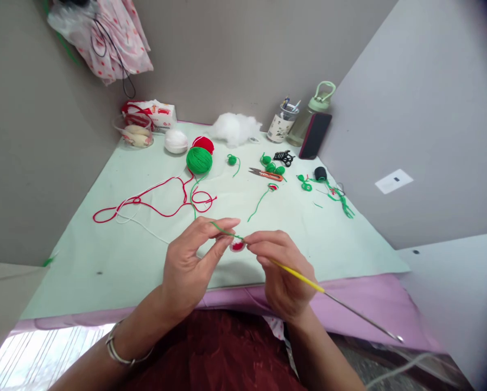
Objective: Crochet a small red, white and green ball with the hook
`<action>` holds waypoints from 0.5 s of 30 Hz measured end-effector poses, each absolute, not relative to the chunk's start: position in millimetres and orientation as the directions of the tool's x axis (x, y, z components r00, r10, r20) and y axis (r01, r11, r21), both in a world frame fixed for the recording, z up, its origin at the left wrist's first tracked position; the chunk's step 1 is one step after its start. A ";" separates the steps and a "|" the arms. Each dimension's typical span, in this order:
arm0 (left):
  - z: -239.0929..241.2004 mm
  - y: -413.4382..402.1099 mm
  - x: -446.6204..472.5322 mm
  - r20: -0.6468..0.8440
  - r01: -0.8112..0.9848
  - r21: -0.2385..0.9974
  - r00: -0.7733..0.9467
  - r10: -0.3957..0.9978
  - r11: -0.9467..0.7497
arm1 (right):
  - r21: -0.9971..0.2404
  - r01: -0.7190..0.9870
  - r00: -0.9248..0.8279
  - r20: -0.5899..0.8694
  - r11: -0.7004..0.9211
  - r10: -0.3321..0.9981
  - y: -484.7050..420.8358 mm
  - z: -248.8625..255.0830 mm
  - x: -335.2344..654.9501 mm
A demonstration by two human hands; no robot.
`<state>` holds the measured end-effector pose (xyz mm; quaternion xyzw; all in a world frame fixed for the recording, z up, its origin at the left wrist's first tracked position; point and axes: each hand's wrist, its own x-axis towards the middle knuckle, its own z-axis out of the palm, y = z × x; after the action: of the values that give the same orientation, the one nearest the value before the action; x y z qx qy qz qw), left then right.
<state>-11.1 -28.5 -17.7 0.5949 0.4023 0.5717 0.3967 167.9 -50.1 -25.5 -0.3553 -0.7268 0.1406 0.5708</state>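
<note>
My left hand (pixel 190 258) pinches a small red and white crocheted piece (pixel 237 246), with green yarn (pixel 222 229) running over its fingers. My right hand (pixel 282 271) is closed around a yellow-handled crochet hook (pixel 336 300), whose tip is at the piece. The metal end of the hook points back to the lower right. The green yarn leads up the pale green mat (pixel 105 250) to a green yarn ball (pixel 199 159).
Loose red yarn (pixel 153 203) loops across the mat's left. A red ball (pixel 203 143), white ball (pixel 175 140), stuffing (pixel 235 128), orange snips (pixel 265 174), small green pieces (pixel 272 164), a black spool (pixel 320 173), a pen cup (pixel 283 123), a bottle (pixel 313 111) and a phone (pixel 315 136) stand farther back.
</note>
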 end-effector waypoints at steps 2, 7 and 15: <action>-18.4 -28.2 -10.4 0.252 -0.078 0.965 0.004 0.968 -0.251 | -0.592 0.369 -0.075 0.749 0.717 0.658 -49.5 -25.6 163.5; -20.9 -24.6 -8.5 0.074 -0.316 0.948 0.104 0.992 -0.038 | -0.592 0.385 0.014 0.771 0.708 0.637 -45.5 -25.9 152.8; -17.3 -29.3 -10.1 0.103 -0.243 0.968 0.127 0.986 -0.070 | -0.557 0.444 0.039 0.794 0.701 0.607 -45.2 -41.7 149.7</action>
<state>-10.1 -29.3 -17.3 0.4916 0.3782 0.5416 0.5674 149.7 -45.2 -41.7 -0.3807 -0.6901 0.0663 0.6119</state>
